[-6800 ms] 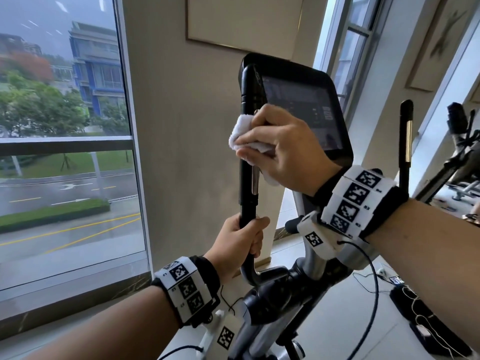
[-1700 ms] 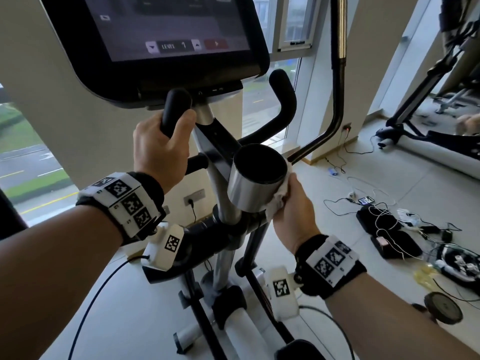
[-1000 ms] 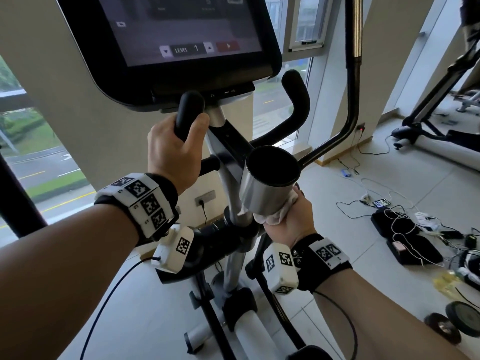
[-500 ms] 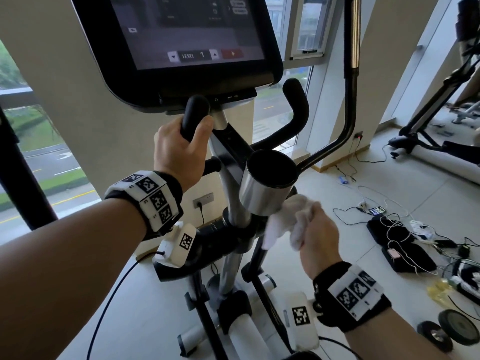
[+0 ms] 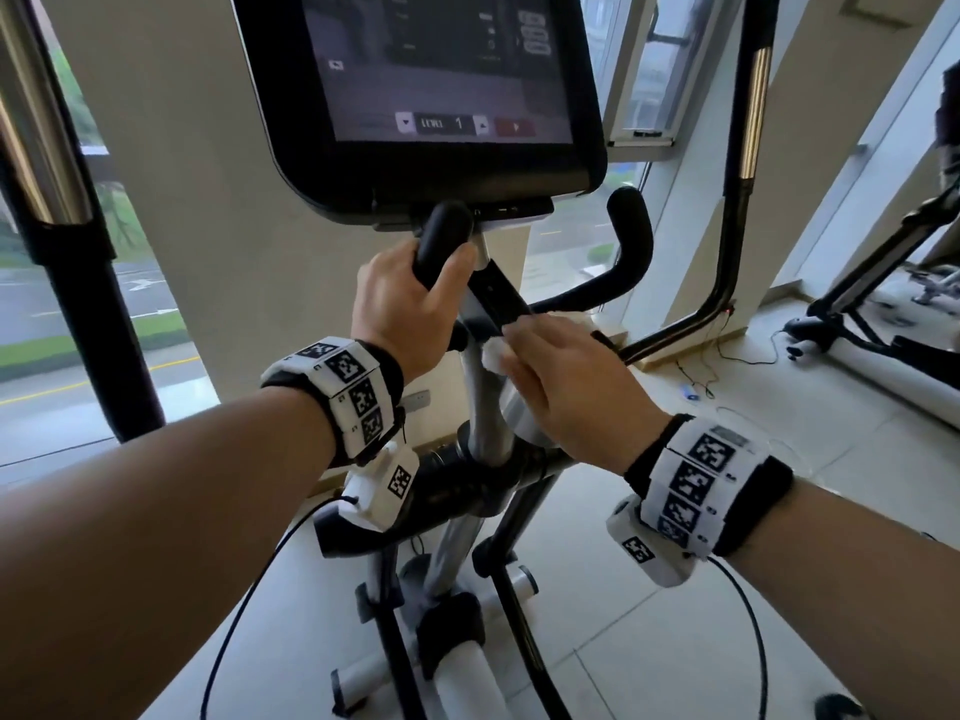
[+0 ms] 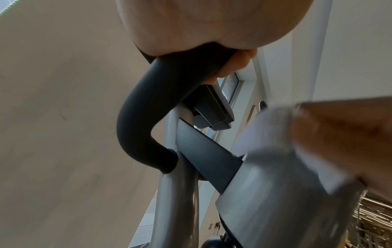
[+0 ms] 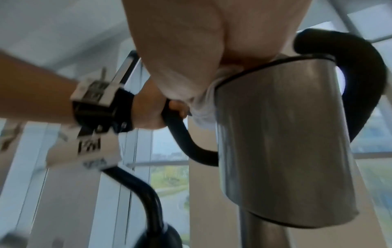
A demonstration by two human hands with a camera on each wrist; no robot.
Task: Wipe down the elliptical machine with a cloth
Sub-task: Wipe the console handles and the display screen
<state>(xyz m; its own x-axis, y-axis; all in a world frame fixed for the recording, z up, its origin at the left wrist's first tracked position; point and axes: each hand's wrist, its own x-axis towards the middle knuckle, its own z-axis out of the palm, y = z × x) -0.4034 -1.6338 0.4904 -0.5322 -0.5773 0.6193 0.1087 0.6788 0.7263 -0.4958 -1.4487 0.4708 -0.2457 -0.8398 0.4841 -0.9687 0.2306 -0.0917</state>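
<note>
Head view: right hand (image 5: pixel 566 392), which half a second earlier held the white cloth (image 5: pixel 493 350) beside the steel cup holder (image 5: pixel 519 418), now presses it flat-fingered over the rim; wiping proceeds from wall to top. Left hand (image 5: pixel 410 298) clasps the black handlebar (image 5: pixel 441 241).

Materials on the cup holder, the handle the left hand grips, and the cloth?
Cup holder: likely brushed metal, going by its satin grey streaked reflections. Handle: matte black, probably rubber or foam, no glare. Cloth: white, soft, bunched fabric.
</note>
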